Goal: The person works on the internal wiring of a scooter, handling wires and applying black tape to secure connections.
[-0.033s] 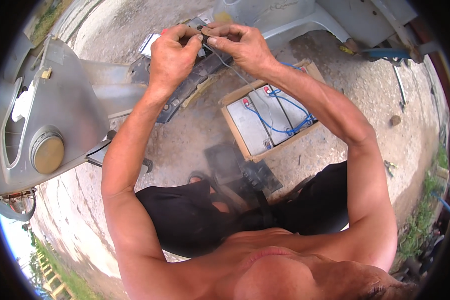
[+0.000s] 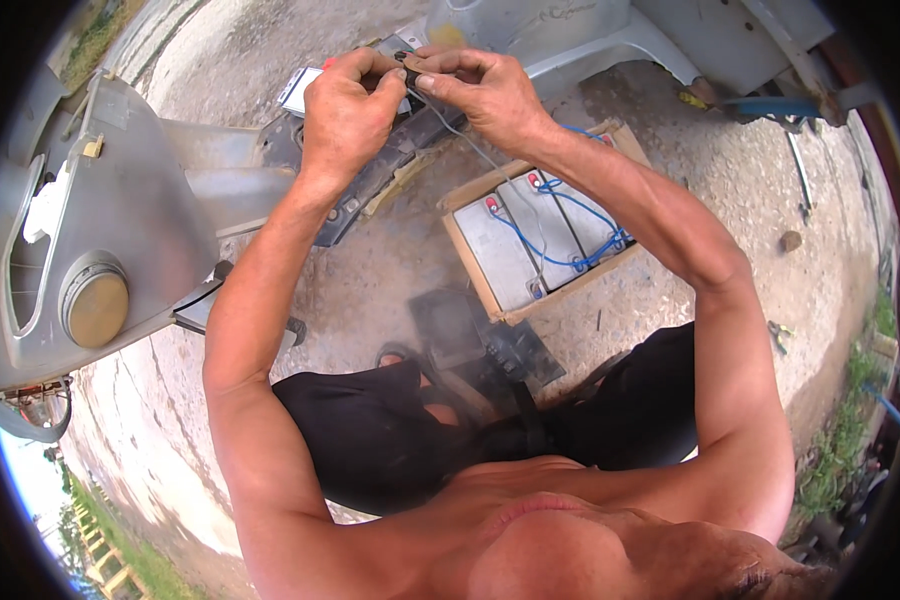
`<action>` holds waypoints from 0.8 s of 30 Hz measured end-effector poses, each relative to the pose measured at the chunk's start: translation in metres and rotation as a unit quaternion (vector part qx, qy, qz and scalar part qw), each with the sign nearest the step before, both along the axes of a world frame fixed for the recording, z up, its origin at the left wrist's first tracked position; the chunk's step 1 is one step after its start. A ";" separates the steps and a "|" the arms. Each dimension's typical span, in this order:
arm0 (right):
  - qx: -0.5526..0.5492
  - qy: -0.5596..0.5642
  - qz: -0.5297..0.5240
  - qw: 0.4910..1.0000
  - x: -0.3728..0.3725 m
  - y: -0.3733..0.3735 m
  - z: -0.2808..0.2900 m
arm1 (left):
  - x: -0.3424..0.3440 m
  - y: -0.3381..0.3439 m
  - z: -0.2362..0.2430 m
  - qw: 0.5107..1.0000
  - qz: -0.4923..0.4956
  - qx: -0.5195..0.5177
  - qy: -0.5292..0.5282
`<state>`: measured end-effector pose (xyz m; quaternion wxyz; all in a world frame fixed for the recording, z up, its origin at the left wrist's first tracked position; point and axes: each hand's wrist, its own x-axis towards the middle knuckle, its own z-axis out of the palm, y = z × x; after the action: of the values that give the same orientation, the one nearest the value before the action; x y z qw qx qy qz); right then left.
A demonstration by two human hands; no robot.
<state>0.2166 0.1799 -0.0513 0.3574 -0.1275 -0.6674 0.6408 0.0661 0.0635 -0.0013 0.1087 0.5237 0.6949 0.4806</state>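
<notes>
Fingertips pinched, my left hand and my right hand almost meet at the top centre. Between them is a small dark part, mostly covered by the fingers, so its kind does not show. A thin grey cable runs from beside my right fingers down to the batteries. These are grey blocks with red and blue terminals, joined by blue wires, in a cardboard box. Beneath my hands lies a long dark frame piece. A white-topped object sits just left of my left hand.
To the left stands a grey vehicle body panel with a round lamp. More grey bodywork is at the top. A dark pedestal-like object is between my legs. Pliers and a stone lie on rough ground at right.
</notes>
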 end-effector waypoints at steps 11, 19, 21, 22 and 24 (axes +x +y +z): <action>-0.159 0.025 0.048 0.986 -0.001 0.010 0.000 | -0.004 -0.002 0.018 0.995 -0.011 -0.052 -0.084; 0.065 0.069 -0.014 0.995 0.000 0.008 -0.003 | 0.009 0.001 0.012 0.996 0.007 0.021 0.089; 0.089 0.053 -0.029 0.994 0.000 0.007 -0.003 | 0.009 0.003 0.011 0.988 0.014 0.035 0.153; 0.112 0.036 -0.043 0.992 0.000 0.006 -0.002 | 0.011 0.003 0.011 0.988 0.014 0.035 0.153; 0.133 0.031 -0.042 0.990 0.003 0.006 -0.001 | 0.013 0.004 0.013 0.983 0.024 0.031 0.180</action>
<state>0.2194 0.1860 -0.0519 0.4183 -0.0873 -0.7294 0.5342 0.0788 0.0674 0.0115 -0.0465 0.5878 0.7004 0.4022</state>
